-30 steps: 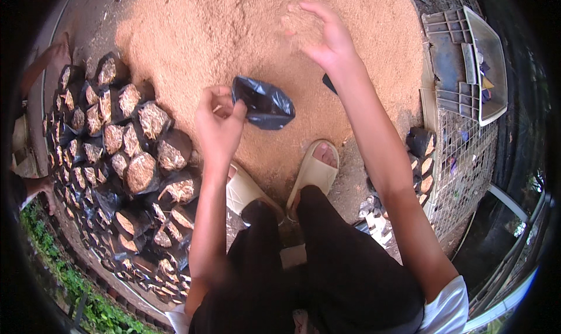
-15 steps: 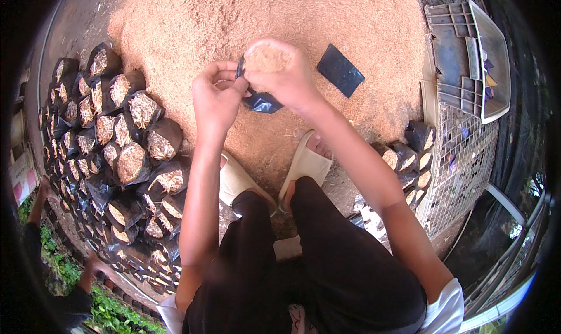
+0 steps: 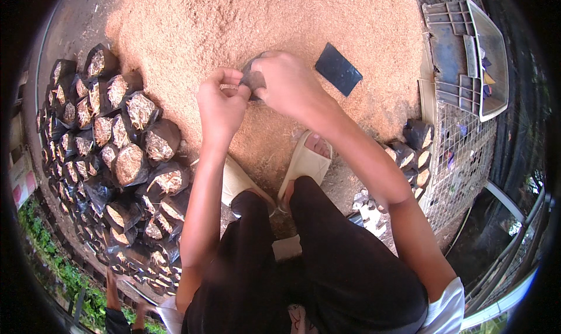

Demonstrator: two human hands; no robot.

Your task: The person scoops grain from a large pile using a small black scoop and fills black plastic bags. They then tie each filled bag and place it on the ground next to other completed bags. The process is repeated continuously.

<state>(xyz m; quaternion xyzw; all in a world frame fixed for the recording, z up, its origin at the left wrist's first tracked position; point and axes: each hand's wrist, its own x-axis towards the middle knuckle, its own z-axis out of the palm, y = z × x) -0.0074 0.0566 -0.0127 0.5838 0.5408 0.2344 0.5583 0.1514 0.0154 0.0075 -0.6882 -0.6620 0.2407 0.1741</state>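
A small black plastic bag [image 3: 253, 81] is between my two hands above the sawdust, its mouth partly covered by my fingers. My left hand [image 3: 225, 103] pinches the near left edge of the bag between thumb and fingers. My right hand [image 3: 292, 87] is closed over the bag's right side, back of the hand up; its fingertips are partly hidden at the bag. Beyond my right hand a flat black plastic bag [image 3: 339, 69] lies on the sawdust pile [image 3: 193, 36].
Many filled black bags [image 3: 128, 164] are stacked on the left. A smaller stack of filled bags [image 3: 409, 153] stands right, beside wire mesh [image 3: 459, 164] and a plastic crate [image 3: 491, 59]. My sandalled feet [image 3: 307, 164] are below my hands. Another person's arm [image 3: 112, 290] shows at lower left.
My right hand, which held sawdust in its palm, has turned over and come down onto the bag. No sawdust shows in it now. The other person's arms at lower left have shifted.
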